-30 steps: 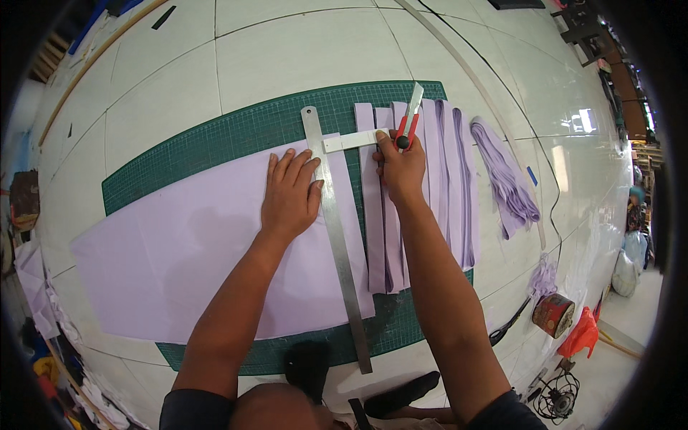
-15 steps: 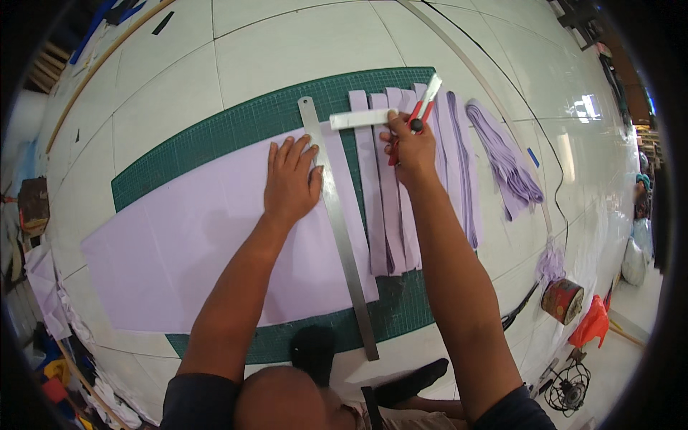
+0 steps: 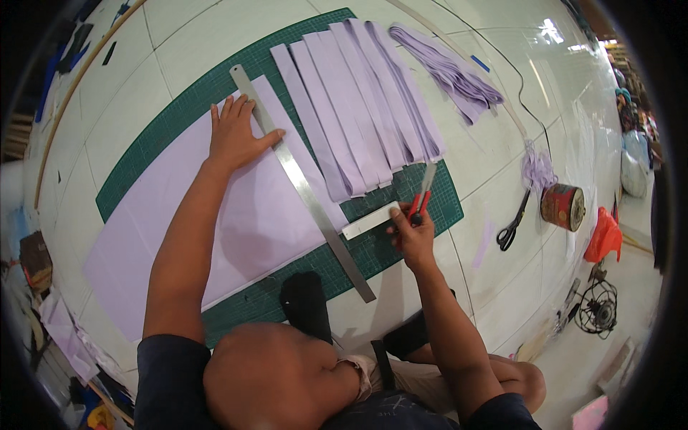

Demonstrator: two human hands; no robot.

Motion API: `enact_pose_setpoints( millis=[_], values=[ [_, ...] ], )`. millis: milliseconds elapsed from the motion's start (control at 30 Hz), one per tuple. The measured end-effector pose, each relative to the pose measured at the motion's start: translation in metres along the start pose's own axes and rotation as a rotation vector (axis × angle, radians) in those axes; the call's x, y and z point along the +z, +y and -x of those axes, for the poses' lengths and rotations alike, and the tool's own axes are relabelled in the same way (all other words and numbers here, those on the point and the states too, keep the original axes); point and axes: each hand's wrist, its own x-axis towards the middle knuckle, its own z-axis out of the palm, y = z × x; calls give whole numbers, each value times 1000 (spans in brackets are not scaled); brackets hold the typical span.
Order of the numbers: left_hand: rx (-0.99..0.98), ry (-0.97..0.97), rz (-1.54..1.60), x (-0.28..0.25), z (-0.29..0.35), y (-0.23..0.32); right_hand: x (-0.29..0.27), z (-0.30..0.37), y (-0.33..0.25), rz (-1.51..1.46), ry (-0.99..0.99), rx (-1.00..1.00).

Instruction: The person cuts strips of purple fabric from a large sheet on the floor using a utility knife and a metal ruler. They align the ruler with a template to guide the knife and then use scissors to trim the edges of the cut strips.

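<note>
Pale tiled floor [image 3: 201,50] is the whole workspace, so no counter in sight, just someone sitting right down by the work. Right hand [image 3: 414,235] first: its grip is closed, thumb on top, around one end of a short white bar [image 3: 370,220], and the same hand has a red-handled utility knife [image 3: 421,204] tucked in, blade pointing up and away from the person. Busy hand, lol.

What matters is how that bar sits against the long steel ruler [image 3: 304,190]. Ruler's off to the left of the right hand, running upper left to lower right, with the bar roughly crosswise to it. The bar's free end is just beside the ruler's edge; can't tell if they actually touch. Right hand is nearer the ruler's lower end. Left hand [image 3: 235,136] is nearer the top, fingers spread and pressed flat, holding nothing, fingertips and thumb on the steel.

Under the ruler is a wide lilac fabric piece [image 3: 251,208], on a green cutting mat [image 3: 441,197] with lilac strips [image 3: 351,107] lined up alongside. Beyond that: a lilac bundle [image 3: 451,75], black scissors [image 3: 521,213], a round tin [image 3: 562,206] and a red plastic bag [image 3: 603,236].
</note>
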Motion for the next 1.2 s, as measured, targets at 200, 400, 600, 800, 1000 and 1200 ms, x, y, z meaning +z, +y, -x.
enact_pose_setpoints(
  millis=[200,400,600,800,1000,1200],
  values=[
    [-2,-364,-216,-17,-2,17,5,-7,26,-2,-13,-21],
    [-28,-371,-223,-14,0,18,16,-13,34,19,-16,-59],
    [-41,-374,-186,-16,3,17,17,-14,36,49,-7,-78],
    [-49,-386,-235,-17,1,21,16,-15,35,36,-15,-86],
    [-68,-415,-318,-21,-6,35,-39,-35,42,435,332,-497],
    [-92,-442,-339,-20,-6,32,-9,-35,-14,616,229,-524]
  ],
)
